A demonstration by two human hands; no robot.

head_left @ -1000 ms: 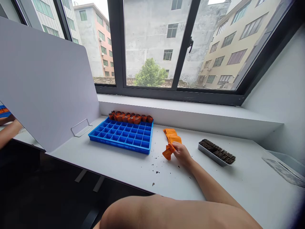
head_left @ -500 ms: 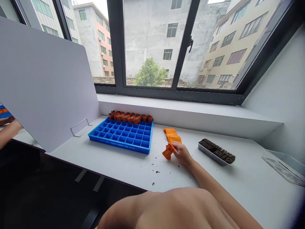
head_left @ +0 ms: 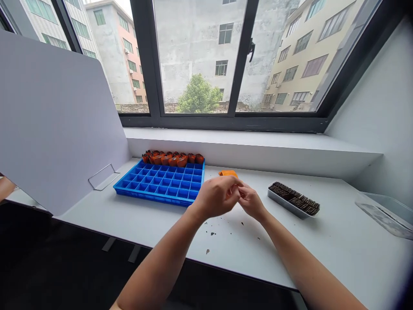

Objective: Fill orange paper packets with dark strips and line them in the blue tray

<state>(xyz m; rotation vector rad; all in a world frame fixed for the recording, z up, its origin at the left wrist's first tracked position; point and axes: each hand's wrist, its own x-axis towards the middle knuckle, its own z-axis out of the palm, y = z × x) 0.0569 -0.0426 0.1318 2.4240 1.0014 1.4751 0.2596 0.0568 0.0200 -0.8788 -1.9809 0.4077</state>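
Above the white table, my left hand (head_left: 217,196) and my right hand (head_left: 252,201) meet, fingers bent and pressed together at the tips. The left hand covers most of what lies between them, and I cannot make out what its fingers hold. My right hand is closed at the spot where it gripped a flat orange piece; that piece is now mostly hidden. Just behind the hands, more flat orange pieces (head_left: 228,173) show on the table. To the left stands a blue compartment tray (head_left: 155,199), its back row filled with upright orange-and-dark pieces (head_left: 173,160).
On the right, a narrow grey container (head_left: 287,206) holds tightly stacked thin dark pieces (head_left: 295,199). A clear plastic box (head_left: 385,215) lies farther right. Dark flakes (head_left: 212,234) litter the table (head_left: 245,258). A white divider panel (head_left: 61,125) with a wire stand (head_left: 103,177) rises at left.
My left hand has come up from the lower foreground to meet my right hand, hiding the orange piece there. The view has shifted slightly. Another person's arm at far left shows less.
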